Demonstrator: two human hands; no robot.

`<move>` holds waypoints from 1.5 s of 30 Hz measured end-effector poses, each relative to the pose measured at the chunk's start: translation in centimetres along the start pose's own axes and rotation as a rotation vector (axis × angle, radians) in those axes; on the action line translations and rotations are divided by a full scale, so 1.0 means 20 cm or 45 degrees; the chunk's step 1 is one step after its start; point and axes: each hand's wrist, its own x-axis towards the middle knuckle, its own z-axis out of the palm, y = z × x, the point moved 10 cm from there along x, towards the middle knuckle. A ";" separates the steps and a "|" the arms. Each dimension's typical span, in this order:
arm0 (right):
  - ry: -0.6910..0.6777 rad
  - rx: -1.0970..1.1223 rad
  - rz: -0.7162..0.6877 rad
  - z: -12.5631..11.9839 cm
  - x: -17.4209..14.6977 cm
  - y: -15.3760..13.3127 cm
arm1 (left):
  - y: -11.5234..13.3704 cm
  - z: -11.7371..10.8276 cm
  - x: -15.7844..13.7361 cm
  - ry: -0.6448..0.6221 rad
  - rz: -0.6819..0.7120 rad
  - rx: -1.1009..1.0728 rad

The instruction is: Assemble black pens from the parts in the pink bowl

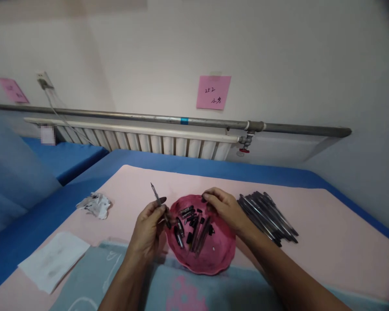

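My left hand [151, 226] is closed round a slim pen [155, 193], which slants with its bare tip up and away to the left. Beside it lies a pink scalloped plate [222, 255] holding several black pen caps [179, 237], small black parts and a few clear pen barrels [199, 239]. Over the plate's far right edge, my right hand [225, 207] is pinched at the fingertips. Something small and dark shows there, too small to name. Both hands have dark smudges on the fingertips.
Several black pens [267, 218] lie in a pile to the right. Left are a crumpled, stained tissue [95, 205] and a folded white tissue [53, 261]. A blue-grey patterned cloth [142, 287] covers the near edge. Behind stand a radiator [162, 144] and a pipe [132, 116].
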 end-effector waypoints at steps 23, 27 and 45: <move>-0.446 -1.239 -0.445 0.23 -0.09 0.01 | -0.09 -0.01 0.00 -0.023 -0.194 0.057; -0.469 -1.389 -0.461 0.28 -0.08 0.06 | -0.10 0.01 -0.01 -0.043 -0.210 0.048; -0.404 -1.263 -0.495 0.27 -0.07 0.05 | -0.09 0.02 -0.01 -0.068 -0.190 0.076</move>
